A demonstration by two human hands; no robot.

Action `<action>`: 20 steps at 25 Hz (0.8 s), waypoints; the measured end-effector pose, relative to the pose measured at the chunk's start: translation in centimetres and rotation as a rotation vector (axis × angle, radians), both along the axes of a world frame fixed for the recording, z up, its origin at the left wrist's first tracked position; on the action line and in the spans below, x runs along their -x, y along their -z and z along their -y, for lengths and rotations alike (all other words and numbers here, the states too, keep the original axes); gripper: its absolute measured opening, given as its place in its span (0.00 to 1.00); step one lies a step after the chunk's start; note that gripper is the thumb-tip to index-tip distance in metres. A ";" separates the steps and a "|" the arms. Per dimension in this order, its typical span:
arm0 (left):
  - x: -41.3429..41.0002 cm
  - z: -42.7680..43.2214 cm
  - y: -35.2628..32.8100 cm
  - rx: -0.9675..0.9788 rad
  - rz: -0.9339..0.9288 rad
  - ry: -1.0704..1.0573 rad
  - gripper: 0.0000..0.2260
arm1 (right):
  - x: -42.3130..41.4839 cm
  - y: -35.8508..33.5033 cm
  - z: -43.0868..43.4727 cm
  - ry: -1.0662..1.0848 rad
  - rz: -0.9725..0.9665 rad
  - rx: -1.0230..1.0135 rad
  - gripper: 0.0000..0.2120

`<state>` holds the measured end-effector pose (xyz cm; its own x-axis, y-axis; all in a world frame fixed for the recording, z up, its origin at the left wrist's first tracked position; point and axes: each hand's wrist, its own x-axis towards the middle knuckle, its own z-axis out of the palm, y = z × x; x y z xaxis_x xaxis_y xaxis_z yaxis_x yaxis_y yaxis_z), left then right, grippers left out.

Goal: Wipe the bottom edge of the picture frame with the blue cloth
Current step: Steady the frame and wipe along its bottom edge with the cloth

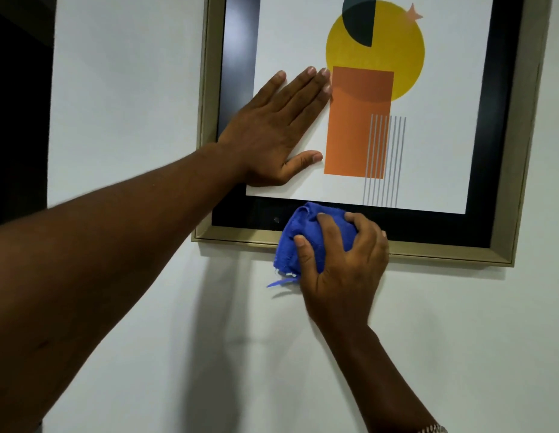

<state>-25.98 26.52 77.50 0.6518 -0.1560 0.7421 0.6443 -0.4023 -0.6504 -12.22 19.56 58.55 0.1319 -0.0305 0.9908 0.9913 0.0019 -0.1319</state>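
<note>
A picture frame (443, 253) with a gold moulding and black inner border hangs on a white wall, holding an abstract print of a yellow circle and orange rectangle. My left hand (272, 132) lies flat and open on the print's lower left, fingers spread. A bunched blue cloth (306, 232) is pressed against the frame's bottom edge, left of its middle, with a frayed strip hanging below. My right hand (343, 264) grips the cloth from below, thumb and fingers curled over it.
The white wall (131, 89) surrounds the frame, with a dark opening (15, 120) at the far left. A watch band (434, 429) shows on my right wrist at the bottom.
</note>
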 end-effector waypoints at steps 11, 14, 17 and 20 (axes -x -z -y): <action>0.2 -0.1 0.2 0.010 0.012 0.026 0.38 | 3.8 -1.0 -1.9 -0.042 -0.129 -0.115 0.18; 0.3 0.0 0.2 0.016 0.009 0.026 0.38 | 4.5 -0.1 -2.4 -0.042 0.037 -0.077 0.19; 0.3 -0.1 0.4 0.002 0.021 0.020 0.37 | 4.7 -0.3 -2.8 -0.066 -0.037 -0.121 0.18; 0.2 -0.2 0.3 0.003 0.028 0.030 0.37 | 7.0 -0.7 -3.7 -0.070 -0.022 -0.103 0.18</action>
<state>-26.22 26.76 77.20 0.6259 -0.1728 0.7605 0.6496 -0.4240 -0.6311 -19.23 23.29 59.30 0.1593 -0.1222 0.9796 0.9851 0.0852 -0.1496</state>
